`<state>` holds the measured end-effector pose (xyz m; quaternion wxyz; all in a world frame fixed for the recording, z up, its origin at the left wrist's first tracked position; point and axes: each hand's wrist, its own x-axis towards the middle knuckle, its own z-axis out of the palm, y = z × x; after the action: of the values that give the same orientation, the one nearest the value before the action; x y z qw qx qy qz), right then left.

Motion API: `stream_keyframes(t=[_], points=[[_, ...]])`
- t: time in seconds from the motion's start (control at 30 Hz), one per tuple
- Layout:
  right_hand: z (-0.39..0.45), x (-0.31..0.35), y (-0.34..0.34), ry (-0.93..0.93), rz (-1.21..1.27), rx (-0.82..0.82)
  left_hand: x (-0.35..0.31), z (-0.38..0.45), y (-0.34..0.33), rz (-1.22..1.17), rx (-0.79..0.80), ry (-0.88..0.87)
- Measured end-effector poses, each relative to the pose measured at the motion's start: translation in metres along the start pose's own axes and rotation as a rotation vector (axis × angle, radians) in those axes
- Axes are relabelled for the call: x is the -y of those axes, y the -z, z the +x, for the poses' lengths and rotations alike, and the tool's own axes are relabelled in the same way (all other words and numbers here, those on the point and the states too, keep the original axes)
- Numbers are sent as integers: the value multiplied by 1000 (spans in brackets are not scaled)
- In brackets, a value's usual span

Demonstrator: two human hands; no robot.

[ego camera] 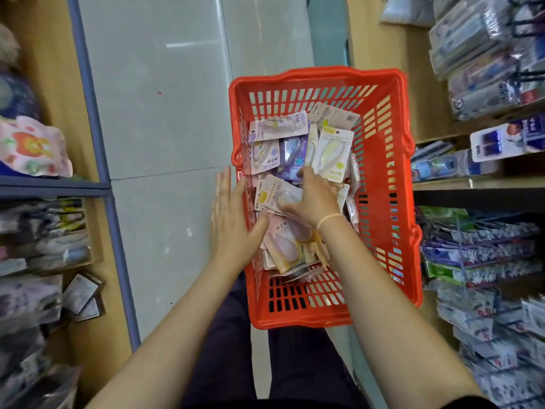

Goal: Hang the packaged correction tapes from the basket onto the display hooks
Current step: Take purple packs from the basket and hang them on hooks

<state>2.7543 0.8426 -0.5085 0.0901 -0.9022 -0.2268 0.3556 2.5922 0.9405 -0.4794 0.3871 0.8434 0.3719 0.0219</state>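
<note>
Shop aisle w/ pale grey floor tiles [165, 113], shelving on both sides. Red plastic basket [383, 219] sits on the floor just beside the right-hand shelves, slotted walls, no handle visible. Inside it, a loose pile of packaged correction tapes [283, 149]: carded blister packs in lilac, pink and pale yellow, lying flat and overlapping; one yellow pack [331, 156] is tilted up near the middle, toward the far end.

Right hand [314, 202], w/ a thin pale band at the wrist, is down in the basket on top of the pile, fingers curled among the packs. Motion blur at the fingertips, so can't tell whether its grip has closed on a pack or only rests on them. Left hand [231, 214] is flat, fingers straight & together, grip open, lying along the basket's left rim w/ the thumb reaching in to touch the packs.

Right shelves: display hooks [472, 246] loaded w/ rows of hanging carded goods, blue-and-white packs [501, 140] higher up. Left shelves: a floral pink pouch [32, 149], more packaged items below, blurred.
</note>
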Motion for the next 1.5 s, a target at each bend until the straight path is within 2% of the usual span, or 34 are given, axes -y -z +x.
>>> stream_keyframes(t=[0.1,0.23,0.3,0.4,0.47,0.53,0.67,0.8,0.97,1.17,1.5], points=[[-1,-4,-2,-4,58,26,-5,4,1,-23,2,16],[-8,-10,4,25,78,206,-6,7,2,-24,8,14],[-17,-13,20,-18,339,178,-6,13,5,-23,8,40],[-24,-11,49,-98,763,52,-5,29,7,12,9,55],[-15,-2,60,-128,914,-8,-5,41,6,14,15,50],[4,13,58,-110,895,-36,-2,49,4,16,10,42],[44,32,33,-112,565,-101,4,52,-1,3,-5,32],[61,44,38,-131,766,-191,5,52,-3,-26,-21,28],[77,42,38,-241,782,-89,5,53,-5,-50,-27,37],[84,47,40,-216,795,5,6,55,-7,-59,-45,38],[73,38,29,-212,1000,14,5,52,-4,-43,-9,61]])
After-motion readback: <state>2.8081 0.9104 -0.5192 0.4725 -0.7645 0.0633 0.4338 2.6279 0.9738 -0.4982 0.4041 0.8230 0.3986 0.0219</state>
